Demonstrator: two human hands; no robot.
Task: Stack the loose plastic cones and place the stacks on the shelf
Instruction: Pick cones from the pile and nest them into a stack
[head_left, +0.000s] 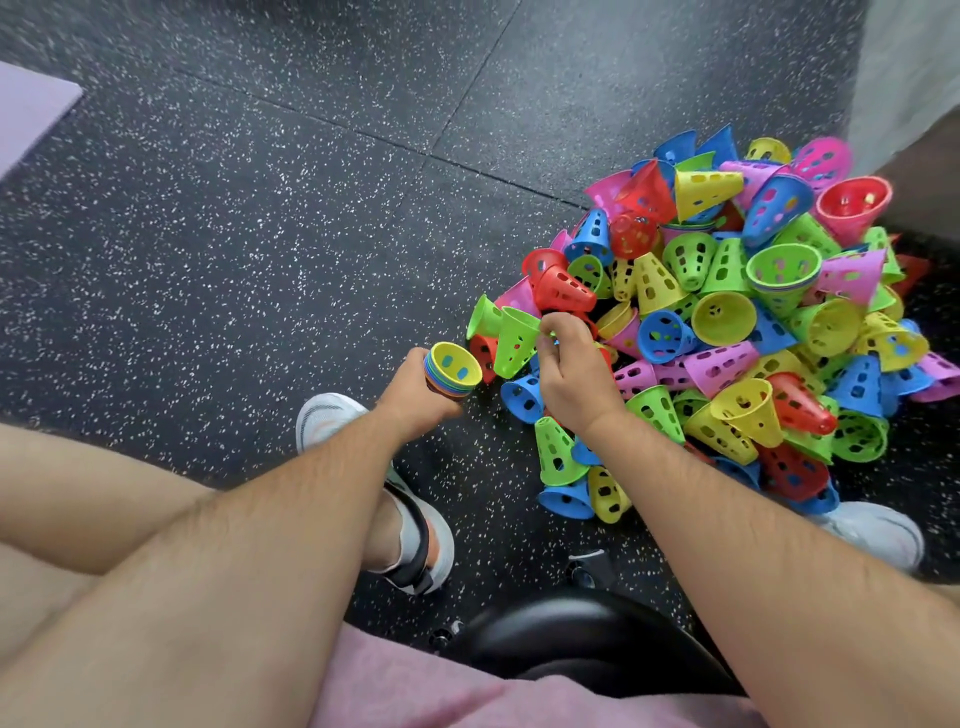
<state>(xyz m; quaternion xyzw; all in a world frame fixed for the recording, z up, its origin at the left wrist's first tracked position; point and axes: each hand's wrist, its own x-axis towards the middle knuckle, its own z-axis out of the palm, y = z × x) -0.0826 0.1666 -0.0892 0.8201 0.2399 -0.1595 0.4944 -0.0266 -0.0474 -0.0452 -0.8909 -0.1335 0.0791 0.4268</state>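
A big heap of loose perforated plastic cones (737, 322) in red, blue, green, yellow and pink lies on the floor at the right. My left hand (415, 395) grips a nested stack of cones (452, 370), its open end facing up with a yellow-green cone innermost. My right hand (571, 374) pinches the rim of a green cone (514, 340) at the heap's left edge, just right of the stack. No shelf shows in the view.
The floor (260, 234) is black speckled rubber tile. My two shoes (410, 519) (872, 535) rest on it, and a black stool seat (587, 639) sits below me. A purple mat corner (31, 109) lies far left, a pale wall (909, 67) at the top right.
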